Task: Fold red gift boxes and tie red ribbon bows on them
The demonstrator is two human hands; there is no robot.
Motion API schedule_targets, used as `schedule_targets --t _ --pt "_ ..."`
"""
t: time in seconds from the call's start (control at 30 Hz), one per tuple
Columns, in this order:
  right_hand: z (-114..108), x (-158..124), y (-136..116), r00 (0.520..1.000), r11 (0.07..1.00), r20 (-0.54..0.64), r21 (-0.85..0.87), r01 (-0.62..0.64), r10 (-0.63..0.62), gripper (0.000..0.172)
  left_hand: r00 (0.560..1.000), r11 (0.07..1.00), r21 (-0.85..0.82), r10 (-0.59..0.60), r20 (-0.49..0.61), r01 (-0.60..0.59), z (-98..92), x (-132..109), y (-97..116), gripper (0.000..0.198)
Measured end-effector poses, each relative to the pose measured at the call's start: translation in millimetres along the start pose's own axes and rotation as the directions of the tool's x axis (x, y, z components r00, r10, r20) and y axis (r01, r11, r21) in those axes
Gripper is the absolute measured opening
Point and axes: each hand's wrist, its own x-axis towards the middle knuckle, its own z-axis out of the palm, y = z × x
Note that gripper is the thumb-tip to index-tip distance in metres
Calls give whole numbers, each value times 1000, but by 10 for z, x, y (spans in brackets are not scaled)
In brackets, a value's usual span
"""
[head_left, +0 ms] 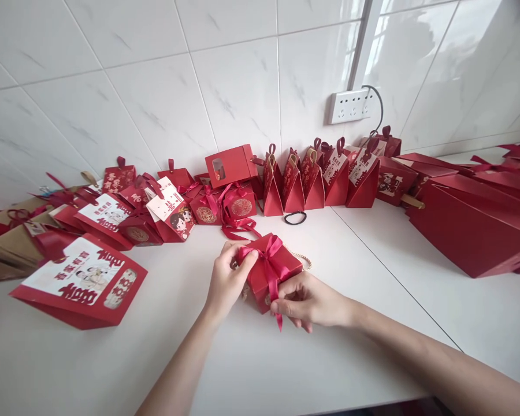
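Note:
A small red gift box (295, 258) sits on the white table in front of me, with a shiny ribbon (274, 267) tied in a bow on its top. My left hand (233, 276) pinches the bow's left loop between thumb and fingers at the box's left corner. On the near right side, my right hand (305, 301) is closed on the ribbon's hanging tail, its end dangling below the fingers. A twisted gold cord (304, 258) shows behind the box's right edge. The box's lower right side is hidden by my right hand.
Red candy boxes (314, 188) stand in a row along the tiled wall. A larger red box (84, 283) lies at the left, and big red bags (472, 225) lie at the right. A black hair tie (295, 218) rests behind the gift box. A power strip (351, 106) is on the wall.

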Motion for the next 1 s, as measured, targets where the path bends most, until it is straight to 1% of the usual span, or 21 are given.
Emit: schedule_targets --t 0.07,0.1,0.2,0.23,0.27,0.3,0.37,0.47,0.57,0.63,0.7,0.77,0.8,0.83,0.9,1.0 --pt "-15 -17 -24 1000 1000 8 0 -2 2 33 999 999 -31 -26 31 27 0 -5 12 26" --pt "-40 -33 -40 999 1000 34 13 -10 10 34 998 997 -56 -43 48 46 2 -7 18 26" --pt "-198 -115 -107 976 990 212 125 -73 45 46 989 975 -185 -105 100 122 9 -8 30 28" --pt "-267 -148 -133 971 982 238 174 -78 34 52 984 959 -239 -128 125 155 10 -9 29 29" --pt "-333 -178 -160 975 975 220 212 -65 17 57 976 938 -289 -152 154 191 10 -9 27 30" --pt "-389 -204 -187 987 973 160 226 -42 5 59 969 918 -329 -169 182 222 10 -11 25 30" --pt "-445 -229 -233 1000 986 -5 165 -13 14 59 959 897 -367 -169 226 245 5 -16 21 30" --pt "-390 -203 -260 979 999 -203 48 -13 22 50 959 932 -317 -92 270 179 -4 -27 32 34" --pt "-282 -144 -230 937 999 -346 7 47 -42 43 959 971 -217 -41 281 105 -15 -41 58 37" --pt "-247 -118 -198 927 997 -370 -56 49 -66 39 954 980 -178 -36 299 92 -29 -50 73 41" --pt "-247 -109 -174 933 993 -351 -112 37 -75 34 929 975 -189 -37 368 114 -50 -55 83 48" --pt "-265 -110 -166 945 992 -319 -115 43 -78 29 898 967 -211 -34 440 140 -75 -57 92 53" --pt "-274 -110 -167 951 994 -300 -99 52 -79 28 891 969 -207 -28 454 136 -86 -57 97 54" --pt "-281 -110 -170 955 995 -284 -79 61 -81 28 891 975 -189 -20 453 118 -96 -57 104 52" --pt "-286 -105 -178 956 996 -281 -41 80 -89 29 912 991 -119 -10 410 64 -106 -54 119 46" --pt "-287 -88 -186 932 996 -352 -8 89 -86 31 948 1000 -6 -11 319 14 -99 -41 136 35"
